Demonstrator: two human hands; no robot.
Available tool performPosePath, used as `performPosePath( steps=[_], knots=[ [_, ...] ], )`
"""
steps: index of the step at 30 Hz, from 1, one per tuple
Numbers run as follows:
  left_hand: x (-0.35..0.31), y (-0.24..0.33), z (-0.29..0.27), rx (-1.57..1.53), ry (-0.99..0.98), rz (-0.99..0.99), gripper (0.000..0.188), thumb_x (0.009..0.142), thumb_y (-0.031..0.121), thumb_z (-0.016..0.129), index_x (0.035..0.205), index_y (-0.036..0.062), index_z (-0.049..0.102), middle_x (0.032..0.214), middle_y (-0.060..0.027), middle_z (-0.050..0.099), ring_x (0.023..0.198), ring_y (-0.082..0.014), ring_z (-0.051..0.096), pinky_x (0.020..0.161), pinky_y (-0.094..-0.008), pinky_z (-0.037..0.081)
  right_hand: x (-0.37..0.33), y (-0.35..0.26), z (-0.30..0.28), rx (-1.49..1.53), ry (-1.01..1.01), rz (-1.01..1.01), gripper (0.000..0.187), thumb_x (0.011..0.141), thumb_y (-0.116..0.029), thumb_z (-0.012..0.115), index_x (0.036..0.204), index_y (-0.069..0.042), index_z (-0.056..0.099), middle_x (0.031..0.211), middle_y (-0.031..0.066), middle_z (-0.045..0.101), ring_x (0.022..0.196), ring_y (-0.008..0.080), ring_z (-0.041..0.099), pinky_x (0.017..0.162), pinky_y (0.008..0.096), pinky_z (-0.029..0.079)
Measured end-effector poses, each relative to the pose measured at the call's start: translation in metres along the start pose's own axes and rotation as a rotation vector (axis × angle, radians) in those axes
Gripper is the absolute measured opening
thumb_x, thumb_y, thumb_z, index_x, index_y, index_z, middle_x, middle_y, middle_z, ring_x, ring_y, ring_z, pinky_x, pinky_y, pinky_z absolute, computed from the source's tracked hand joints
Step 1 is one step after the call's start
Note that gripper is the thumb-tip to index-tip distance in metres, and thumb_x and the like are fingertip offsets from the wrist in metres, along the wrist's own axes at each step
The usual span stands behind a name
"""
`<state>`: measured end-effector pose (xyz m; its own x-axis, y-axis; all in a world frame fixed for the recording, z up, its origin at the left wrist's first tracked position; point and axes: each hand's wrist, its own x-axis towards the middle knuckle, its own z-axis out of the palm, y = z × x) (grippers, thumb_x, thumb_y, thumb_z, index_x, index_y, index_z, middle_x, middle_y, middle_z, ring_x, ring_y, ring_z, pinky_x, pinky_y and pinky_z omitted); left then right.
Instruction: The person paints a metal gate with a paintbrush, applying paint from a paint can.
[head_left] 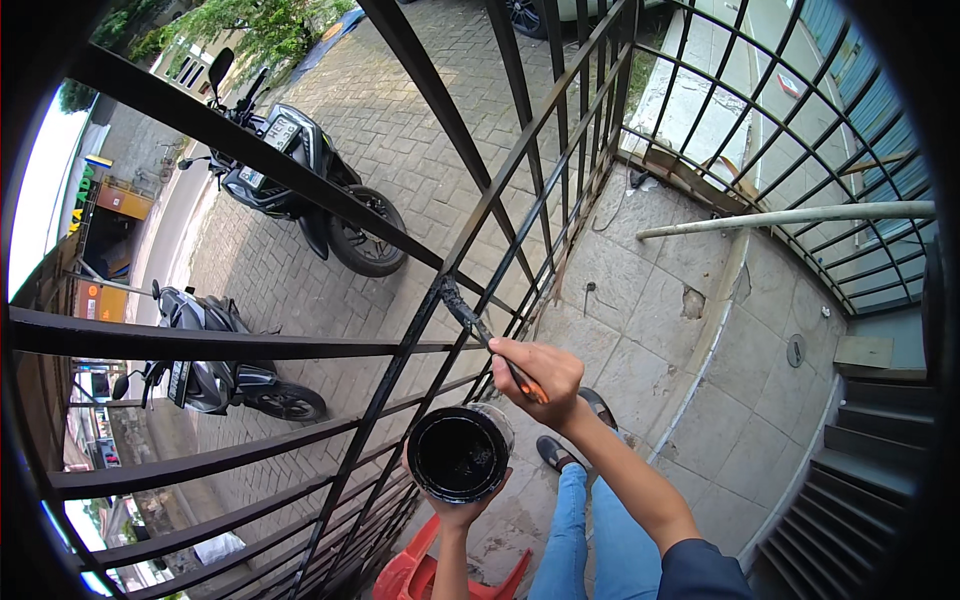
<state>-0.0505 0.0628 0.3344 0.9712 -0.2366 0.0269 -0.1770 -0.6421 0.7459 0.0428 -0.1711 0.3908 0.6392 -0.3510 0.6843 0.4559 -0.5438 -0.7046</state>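
My right hand is closed around the handle of a paintbrush. The brush's dark, paint-covered bristles touch a horizontal rail of the metal fence, near where a bar crosses it. Below and to the left, my left hand grips an open paint can from underneath and the side. Black paint lies inside the can and coats its rim. The rail looks glossy black below the bristles and duller, browner above them. Part of the left hand's fingers is hidden behind the can.
A red plastic chair stands below the can, close to my legs. Two motorcycles are parked on paving beyond the fence. A pale pole slants over the tiled floor at right. Dark steps or slats lie lower right.
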Motion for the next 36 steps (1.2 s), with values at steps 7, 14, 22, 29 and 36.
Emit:
performPosePath(
  steps=[7, 14, 22, 29, 36],
  knots=[
    [-0.034, 0.024, -0.030, 0.117, -0.212, -0.183, 0.091, 0.060, 0.044, 0.078, 0.130, 0.0086, 0.034, 0.126, -0.0087, 0.045, 0.122, -0.0239, 0.037, 0.108, -0.0412, 0.015, -0.002, -0.002, -0.008, 0.152, -0.117, 0.079, 0.016, 0.068, -0.001, 0.065, 0.085, -0.002, 0.065, 0.069, 0.0076, 0.065, 0.055, 0.0175, 0.062, 0.051, 0.0250, 0.049],
    [-0.032, 0.072, -0.033, -0.062, -0.014, -0.107, 0.067, 0.053, 0.017, 0.086, 0.109, 0.0010, 0.053, 0.102, -0.0068, 0.058, 0.090, -0.0170, 0.057, 0.079, -0.0282, 0.048, 0.052, 0.050, -0.024, -0.032, 0.164, 0.185, 0.010, 0.076, -0.007, 0.063, 0.083, -0.001, 0.065, 0.065, 0.0092, 0.062, 0.052, 0.0174, 0.060, 0.049, 0.0249, 0.046],
    [-0.041, 0.069, -0.032, -0.164, -0.014, -0.178, 0.069, 0.054, 0.018, 0.086, 0.111, 0.0015, 0.051, 0.104, -0.0072, 0.057, 0.092, -0.0175, 0.056, 0.080, -0.0291, 0.048, 0.045, 0.020, -0.006, -0.088, -0.085, -0.213, 0.015, 0.069, -0.003, 0.065, 0.084, -0.001, 0.060, 0.068, 0.0069, 0.063, 0.059, 0.0192, 0.063, 0.052, 0.0259, 0.050],
    [-0.047, 0.059, -0.041, 0.017, -0.194, -0.132, 0.095, 0.055, 0.025, 0.085, 0.129, 0.0022, 0.030, 0.120, -0.0103, 0.049, 0.108, -0.0191, 0.051, 0.090, -0.0303, 0.043, 0.054, 0.009, -0.010, 0.137, -0.146, 0.106, 0.008, 0.075, -0.012, 0.063, 0.077, -0.004, 0.065, 0.058, 0.0064, 0.060, 0.049, 0.0166, 0.058, 0.046, 0.0264, 0.045],
    [-0.055, 0.057, -0.041, -0.099, -0.151, -0.159, 0.095, 0.053, 0.026, 0.086, 0.128, 0.0023, 0.032, 0.118, -0.0092, 0.051, 0.106, -0.0189, 0.052, 0.090, -0.0298, 0.043, 0.092, 0.041, -0.023, -0.127, 0.118, 0.239, 0.014, 0.080, -0.018, 0.062, 0.075, -0.005, 0.063, 0.053, 0.0066, 0.056, 0.043, 0.0170, 0.054, 0.043, 0.0265, 0.041]
  ],
)
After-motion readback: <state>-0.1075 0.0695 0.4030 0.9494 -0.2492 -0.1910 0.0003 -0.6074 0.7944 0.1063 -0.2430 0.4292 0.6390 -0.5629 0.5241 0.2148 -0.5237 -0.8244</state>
